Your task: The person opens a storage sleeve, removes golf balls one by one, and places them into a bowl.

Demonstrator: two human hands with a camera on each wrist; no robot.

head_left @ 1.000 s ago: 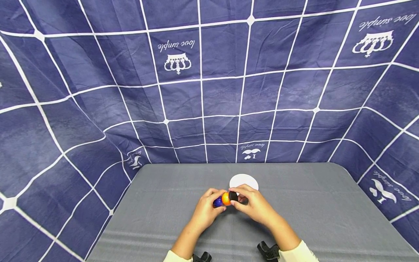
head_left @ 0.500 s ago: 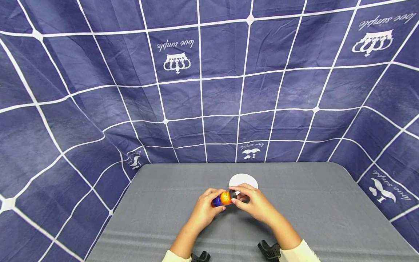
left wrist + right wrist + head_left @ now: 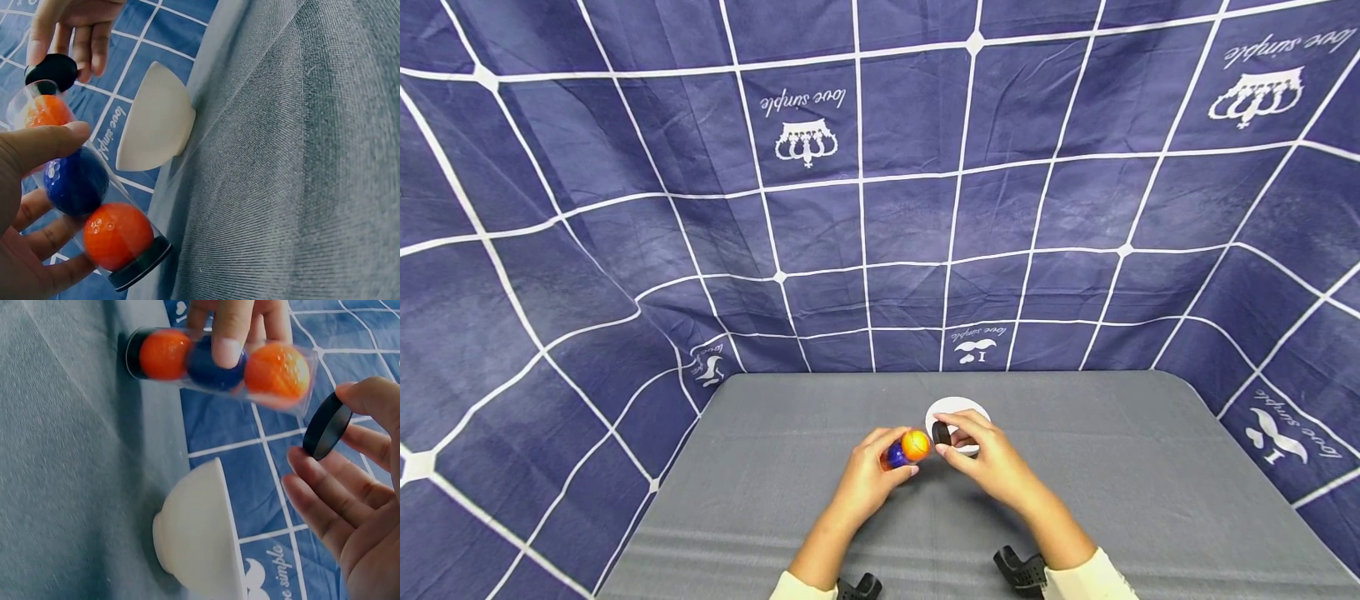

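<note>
My left hand (image 3: 867,477) grips a clear tube (image 3: 139,220) of golf balls, thumb on one side and fingers on the other. Inside it sit an orange ball (image 3: 165,355), a dark blue ball (image 3: 76,181) and another orange ball (image 3: 277,374) at the uncovered end. A black cap closes the tube's far end. Another black cap (image 3: 327,426) is pinched between the thumb and fingers of my right hand (image 3: 988,457), apart from the tube's mouth. Behind the right hand stands a white bowl (image 3: 156,119), partly hidden by it in the head view.
A grey cloth-covered table (image 3: 775,467) spreads beneath both hands. Blue curtain with white lines (image 3: 910,217) hangs behind it and along both sides. Black wrist mounts (image 3: 1021,571) show below the forearms.
The black cap has come off the tube's end. My right hand has drawn it slightly right and up, while the left tilts the open end upward.
</note>
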